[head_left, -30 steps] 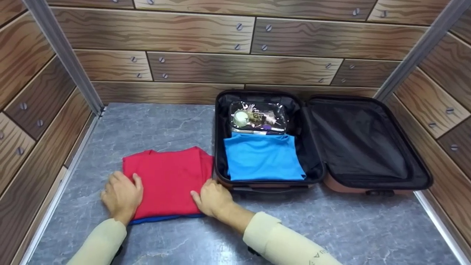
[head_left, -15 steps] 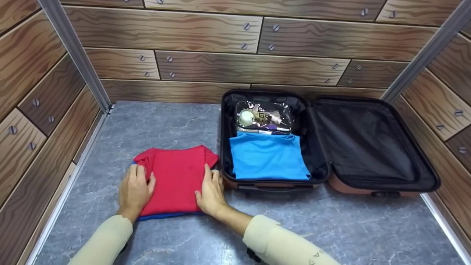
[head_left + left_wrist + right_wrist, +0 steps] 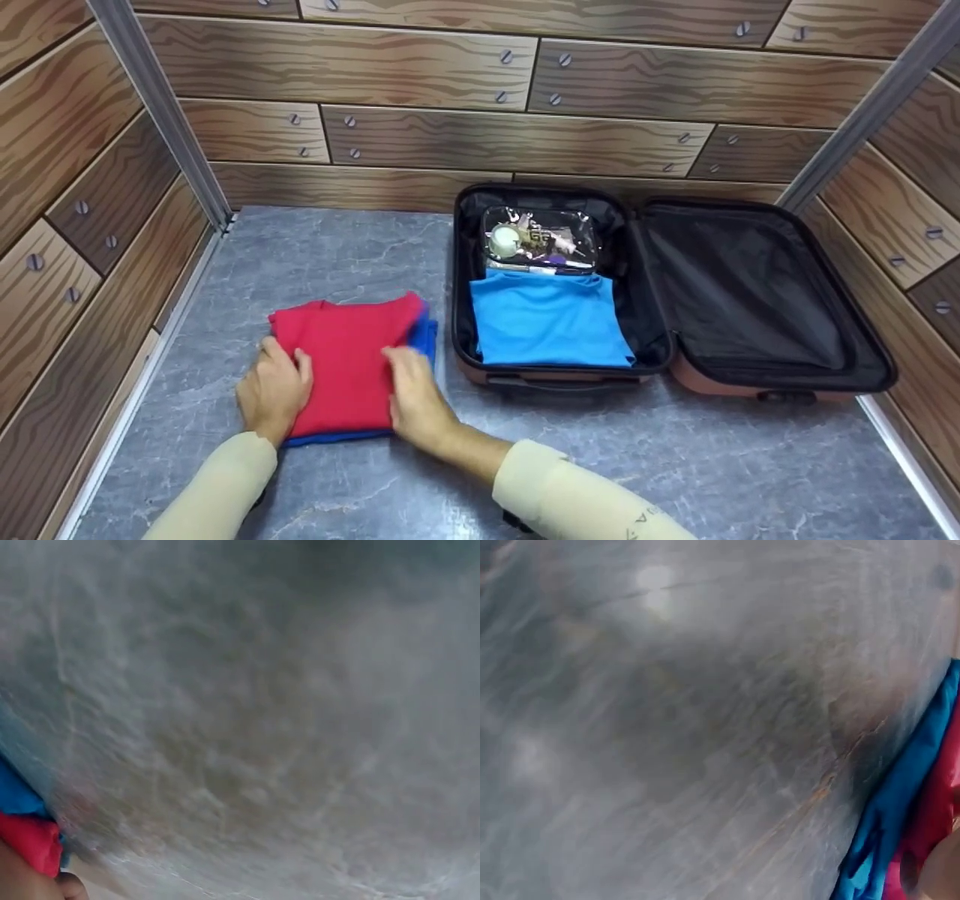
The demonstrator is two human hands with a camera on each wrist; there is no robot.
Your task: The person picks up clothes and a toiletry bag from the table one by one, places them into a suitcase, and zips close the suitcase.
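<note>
A folded red shirt (image 3: 341, 367) lies on top of a folded blue garment (image 3: 426, 341) on the grey marbled surface. My left hand (image 3: 271, 391) grips the red shirt's left edge, its thumb on top. At the opposite side my right hand (image 3: 418, 403), slightly blurred, pinches the red shirt's right edge and draws it inward, so blue cloth shows beneath. Only the layered edge appears in the left wrist view, red cloth (image 3: 34, 841) by blue cloth (image 3: 16, 793). The right wrist view likewise has blue cloth (image 3: 900, 799) beside red cloth (image 3: 936, 791).
Just right of the pile stands an open black-lined suitcase (image 3: 652, 322). It holds a folded light blue shirt (image 3: 551, 319) and a clear pouch (image 3: 540, 238) of small items. Its lid (image 3: 757, 292) lies flat to the right. Wood-patterned walls (image 3: 420, 135) enclose the surface.
The red shirt's right side has been pulled leftward, uncovering blue cloth. My right hand moved left with it; my left hand stays at the left edge. The suitcase contents are unchanged.
</note>
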